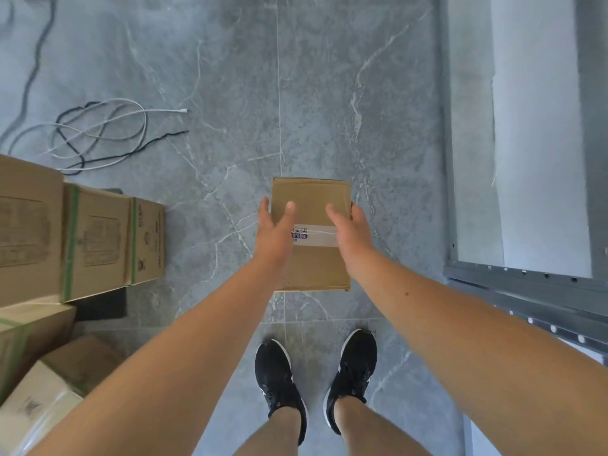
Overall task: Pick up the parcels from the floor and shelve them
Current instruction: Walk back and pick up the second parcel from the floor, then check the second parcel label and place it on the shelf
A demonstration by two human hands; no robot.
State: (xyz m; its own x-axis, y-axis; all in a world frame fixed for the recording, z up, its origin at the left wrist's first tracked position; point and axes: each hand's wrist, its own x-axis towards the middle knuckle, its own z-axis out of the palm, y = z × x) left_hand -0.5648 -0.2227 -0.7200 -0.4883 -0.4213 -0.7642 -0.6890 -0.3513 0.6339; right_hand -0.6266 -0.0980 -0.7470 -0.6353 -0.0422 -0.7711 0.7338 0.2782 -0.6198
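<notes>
Between stacked cartons [95, 241] and shelf frame [526, 284], both hands [311, 230] clasp a parcel [311, 199] over bare floor [230, 77].

A brown parcel [311, 205] is seen over a grey marbled floor [230, 77], with white tape [316, 235] across its top. It is flanked by the left hand [273, 227] and the right hand [350, 230], each with a thumb laid on top and fingers at the side edge. Whether the parcel is lifted off the floor cannot be told. Black shoes [279, 383] are planted just below the parcel. Stacked cartons [95, 241] with green bands are seen well left of the parcel, and loose cables [98, 133] lie above them. A grey metal shelf [526, 281] is seen to the parcel's right.
</notes>
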